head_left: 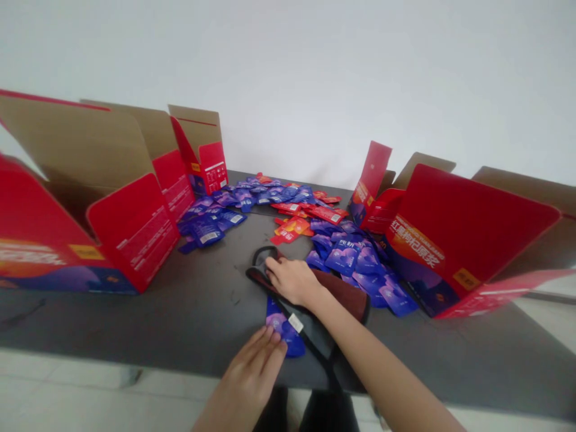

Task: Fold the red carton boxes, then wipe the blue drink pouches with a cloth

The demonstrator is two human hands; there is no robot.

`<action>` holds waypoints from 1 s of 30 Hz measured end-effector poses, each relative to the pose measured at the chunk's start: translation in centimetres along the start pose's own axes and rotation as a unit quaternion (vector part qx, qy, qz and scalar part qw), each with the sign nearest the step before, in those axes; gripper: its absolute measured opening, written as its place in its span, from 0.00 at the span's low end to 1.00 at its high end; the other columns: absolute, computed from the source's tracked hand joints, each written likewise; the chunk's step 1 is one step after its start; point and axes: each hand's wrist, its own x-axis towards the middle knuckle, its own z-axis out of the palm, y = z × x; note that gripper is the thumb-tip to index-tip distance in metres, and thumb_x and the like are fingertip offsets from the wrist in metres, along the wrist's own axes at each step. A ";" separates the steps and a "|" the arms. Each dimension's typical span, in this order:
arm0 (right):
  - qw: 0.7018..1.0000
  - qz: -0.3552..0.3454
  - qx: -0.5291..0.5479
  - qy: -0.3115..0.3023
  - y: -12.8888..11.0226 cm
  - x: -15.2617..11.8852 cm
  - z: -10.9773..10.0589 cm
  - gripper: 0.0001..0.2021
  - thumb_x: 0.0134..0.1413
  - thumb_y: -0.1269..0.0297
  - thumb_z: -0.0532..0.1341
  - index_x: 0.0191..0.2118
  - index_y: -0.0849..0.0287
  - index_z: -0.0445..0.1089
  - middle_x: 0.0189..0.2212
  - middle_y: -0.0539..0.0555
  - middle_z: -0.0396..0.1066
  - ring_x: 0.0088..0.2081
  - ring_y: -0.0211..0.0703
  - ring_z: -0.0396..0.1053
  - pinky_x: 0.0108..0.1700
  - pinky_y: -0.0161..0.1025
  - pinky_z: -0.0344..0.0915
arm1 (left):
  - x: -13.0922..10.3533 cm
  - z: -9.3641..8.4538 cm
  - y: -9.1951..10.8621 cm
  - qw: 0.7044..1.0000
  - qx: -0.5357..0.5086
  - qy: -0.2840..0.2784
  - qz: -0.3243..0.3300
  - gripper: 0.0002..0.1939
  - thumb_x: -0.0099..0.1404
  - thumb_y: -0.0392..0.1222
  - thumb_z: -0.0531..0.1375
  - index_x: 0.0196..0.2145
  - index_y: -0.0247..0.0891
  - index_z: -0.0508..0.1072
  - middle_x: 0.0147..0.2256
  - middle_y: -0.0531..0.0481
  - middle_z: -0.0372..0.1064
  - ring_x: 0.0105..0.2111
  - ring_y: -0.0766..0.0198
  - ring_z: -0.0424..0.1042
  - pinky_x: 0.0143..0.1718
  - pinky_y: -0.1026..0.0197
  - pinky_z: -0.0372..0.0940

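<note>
My left hand (257, 363) is at the table's front edge, its fingers together on the left side of a purple sachet (294, 347). The sachet lies flat, its upper part passing under a black strap with a white label (296, 323). Farther up, my right hand (292, 279) has its fingers curled over the rim of a dark grey fabric piece with black edging and a brown-red side (348, 294). Its fingertips are partly hidden in the fold. I cannot make out what kind of article the fabric is. My right forearm covers part of it.
Purple sachets (344, 255) and red sachets (292, 228) lie in loose piles across the grey table (193, 324). Open red cartons with raised flaps stand at left (135, 234) and right (463, 240). A white wall (288, 84) rises behind.
</note>
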 end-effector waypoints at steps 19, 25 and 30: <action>0.997 -0.071 0.006 0.010 0.1 -1.2 1.1 0.13 0.62 0.59 0.43 0.46 0.51 0.60 0.37 0.52 0.68 0.31 0.40 0.67 0.29 0.35 0.52 | 1.3 -0.7 0.2 1.000 0.013 0.010 0.018 0.18 0.65 0.30 0.43 0.41 0.32 0.71 0.39 0.44 0.74 0.42 0.59 0.72 0.43 0.60 0.69; 0.996 -0.011 0.050 0.071 0.9 -1.2 -2.4 0.14 0.64 0.58 0.41 0.44 0.57 0.58 0.36 0.53 0.69 0.35 0.41 0.67 0.32 0.35 0.53 | 1.0 -0.5 -0.8 0.998 -0.057 -0.040 -0.003 0.19 0.63 0.27 0.43 0.43 0.34 0.70 0.41 0.45 0.73 0.44 0.62 0.71 0.43 0.61 0.69; 0.989 -0.122 0.053 0.068 -1.0 -6.8 -3.5 0.11 0.63 0.59 0.43 0.38 0.55 0.59 0.32 0.50 0.67 0.29 0.37 0.64 0.28 0.35 0.49 | 1.4 -0.7 -0.1 0.989 -0.060 -0.121 -0.060 0.19 0.56 0.22 0.45 0.36 0.37 0.70 0.30 0.49 0.73 0.32 0.61 0.73 0.36 0.58 0.71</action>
